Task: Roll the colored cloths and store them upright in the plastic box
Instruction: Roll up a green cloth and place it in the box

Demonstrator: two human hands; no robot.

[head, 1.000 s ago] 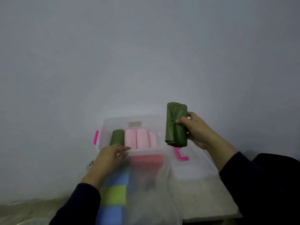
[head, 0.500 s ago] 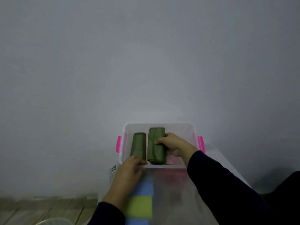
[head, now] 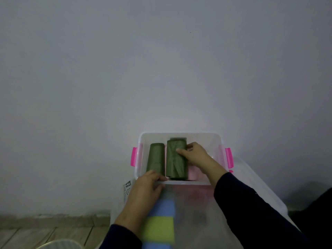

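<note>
A clear plastic box (head: 216,141) with pink latches (head: 133,156) stands against the wall. Two dark green rolled cloths sit in it side by side: one (head: 156,158) at the left, a second (head: 175,161) beside it. My right hand (head: 194,156) reaches into the box and grips the second green roll from its right side, fingers lying across its top. Pink cloth (head: 195,174) shows under my right wrist. My left hand (head: 145,187) rests on the box's near rim, fingers over the edge by the first roll.
A clear plastic sheet or lid (head: 197,212) lies in front of the box, with blue and yellow-green cloths (head: 159,225) under it. A second clear lid (head: 251,186) sits to the right. Wooden floor (head: 45,230) shows at lower left. A grey wall (head: 161,69) rises right behind the box.
My right hand carried the second green roll from above the box's right side down into it, beside the first roll. The view shifted right and downward. My left hand stayed at the near rim.
</note>
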